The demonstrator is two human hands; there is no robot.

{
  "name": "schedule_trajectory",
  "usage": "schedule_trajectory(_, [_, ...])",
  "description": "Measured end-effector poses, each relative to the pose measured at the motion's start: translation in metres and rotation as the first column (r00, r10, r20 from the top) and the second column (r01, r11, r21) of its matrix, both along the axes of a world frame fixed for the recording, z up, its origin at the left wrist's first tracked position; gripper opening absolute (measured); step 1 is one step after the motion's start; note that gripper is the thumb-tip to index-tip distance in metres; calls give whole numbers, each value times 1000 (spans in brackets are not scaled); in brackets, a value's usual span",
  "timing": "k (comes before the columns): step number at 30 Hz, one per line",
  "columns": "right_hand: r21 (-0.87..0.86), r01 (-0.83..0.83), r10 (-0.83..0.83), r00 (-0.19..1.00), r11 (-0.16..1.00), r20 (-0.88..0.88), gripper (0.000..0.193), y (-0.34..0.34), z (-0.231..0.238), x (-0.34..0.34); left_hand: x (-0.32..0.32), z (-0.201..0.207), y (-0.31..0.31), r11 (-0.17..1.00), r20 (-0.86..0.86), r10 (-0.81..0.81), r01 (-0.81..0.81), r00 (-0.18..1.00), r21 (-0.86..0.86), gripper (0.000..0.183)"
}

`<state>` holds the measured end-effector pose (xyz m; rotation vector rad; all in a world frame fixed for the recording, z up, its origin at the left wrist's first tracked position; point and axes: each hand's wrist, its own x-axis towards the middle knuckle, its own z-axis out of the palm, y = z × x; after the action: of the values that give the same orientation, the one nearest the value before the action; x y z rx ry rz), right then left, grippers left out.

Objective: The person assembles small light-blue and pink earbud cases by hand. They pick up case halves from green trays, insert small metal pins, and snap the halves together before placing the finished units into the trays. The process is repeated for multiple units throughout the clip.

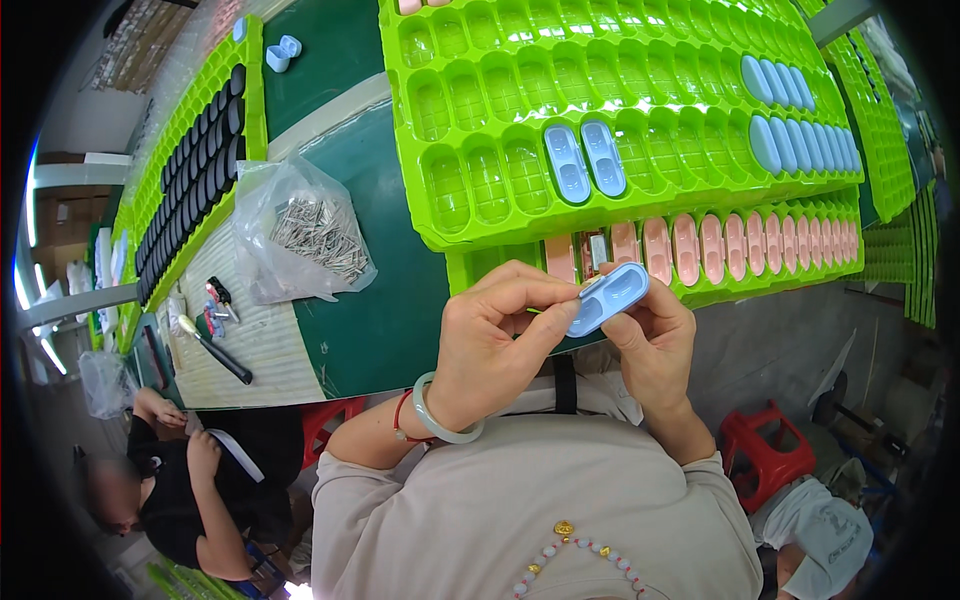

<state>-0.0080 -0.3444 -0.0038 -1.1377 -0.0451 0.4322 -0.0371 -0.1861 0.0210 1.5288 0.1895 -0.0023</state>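
Note:
My right hand (pixel 657 350) holds a light blue, oval plastic earbud case shell (pixel 612 297) in front of my chest, its hollowed inside turned up. At the shell's left edge my left hand (pixel 505 335) is closed in a pinch, thumb and forefinger together. Whatever sits between those fingertips is too small to make out. Just beyond my hands lies a green moulded tray (pixel 470 232) with two open blue shells (pixel 569 165) and several closed-looking blue ones (pixel 790 146) at its right. Under it, a second tray carries a row of pink shells (pixel 686 250).
A clear plastic bag of thin metal pins (pixel 318 238) lies on the green table (pixel 375 330). Left of it are a black-handled tool (pixel 222 358) and a tray of black pieces (pixel 195 185). Two people sit nearby, at lower left and lower right, beside red stools (pixel 768 450).

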Motion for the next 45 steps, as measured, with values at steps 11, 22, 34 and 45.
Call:
schedule_trajectory(11, [254,150,-184,976,956,114,40,-44,-4,26,77,69,-13,766,77,-394,281,916,578,26])
schedule_trajectory(22, [313,342,-360,933,886,-1,40,-97,-20,8,269,24,-121,10,18,-990,-55,138,998,28])
schedule_trajectory(34, [362,203,-190,979,910,-72,48,-87,-7,16,150,77,-24,655,336,-742,733,580,183,26])
schedule_trajectory(45, [199,-432,439,899,880,9,36,0,15,23,-16,29,52,912,-95,-127,78,987,-403,64])
